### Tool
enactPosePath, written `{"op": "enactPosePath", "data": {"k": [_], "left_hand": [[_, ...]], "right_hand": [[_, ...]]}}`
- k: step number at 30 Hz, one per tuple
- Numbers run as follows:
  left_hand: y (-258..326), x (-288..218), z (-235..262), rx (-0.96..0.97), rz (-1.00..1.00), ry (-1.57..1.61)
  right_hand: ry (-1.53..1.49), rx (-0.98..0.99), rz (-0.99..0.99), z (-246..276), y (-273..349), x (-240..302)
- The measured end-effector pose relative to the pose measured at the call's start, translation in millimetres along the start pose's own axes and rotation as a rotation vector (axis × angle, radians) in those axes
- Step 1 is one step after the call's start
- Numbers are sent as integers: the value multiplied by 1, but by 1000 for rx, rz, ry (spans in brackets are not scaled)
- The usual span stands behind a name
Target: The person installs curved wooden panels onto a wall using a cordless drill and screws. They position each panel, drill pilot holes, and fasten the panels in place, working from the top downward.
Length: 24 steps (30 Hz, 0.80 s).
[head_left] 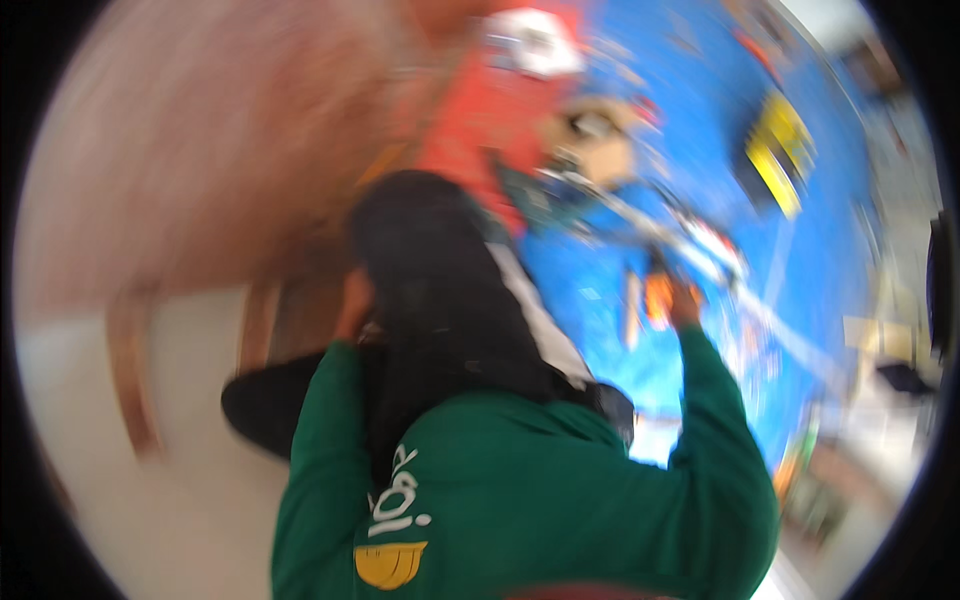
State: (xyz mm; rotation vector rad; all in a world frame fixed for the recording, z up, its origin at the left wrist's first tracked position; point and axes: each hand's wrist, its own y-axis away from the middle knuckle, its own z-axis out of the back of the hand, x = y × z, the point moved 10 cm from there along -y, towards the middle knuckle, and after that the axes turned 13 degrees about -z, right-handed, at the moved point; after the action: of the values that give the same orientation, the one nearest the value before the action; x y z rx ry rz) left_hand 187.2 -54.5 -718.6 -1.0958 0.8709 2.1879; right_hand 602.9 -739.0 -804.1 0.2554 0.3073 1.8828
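The whole picture is smeared by motion. My green sleeves reach up from the lower edge. My left hand [352, 300] grips the left edge of a black cloth [440, 300], which hangs down the middle in front of my chest. Raised over a blue surface [600, 300], my right hand [686, 302] is closed on a small orange object [657, 296]. A pale long rod [700, 250] runs slantwise just above that hand. Fingers are too blurred to make out singly.
At the top stands a red thing with a white top [505, 90], with a brown cardboard box [600, 135] beside it. A yellow and black item [780, 150] lies on the blue surface at the upper right. Brown wooden frame parts [130, 370] stand on the pale floor at the left.
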Motion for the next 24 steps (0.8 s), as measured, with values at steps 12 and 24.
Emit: {"op": "enactPosePath", "data": {"k": [12,24], "left_hand": [[26,-216,72,-276,-260,401],[63,-316,209,-400,-359,584]], "right_hand": [[30,126,39,50,27,-4],[-1462,-126,159,329,37,286]]}}
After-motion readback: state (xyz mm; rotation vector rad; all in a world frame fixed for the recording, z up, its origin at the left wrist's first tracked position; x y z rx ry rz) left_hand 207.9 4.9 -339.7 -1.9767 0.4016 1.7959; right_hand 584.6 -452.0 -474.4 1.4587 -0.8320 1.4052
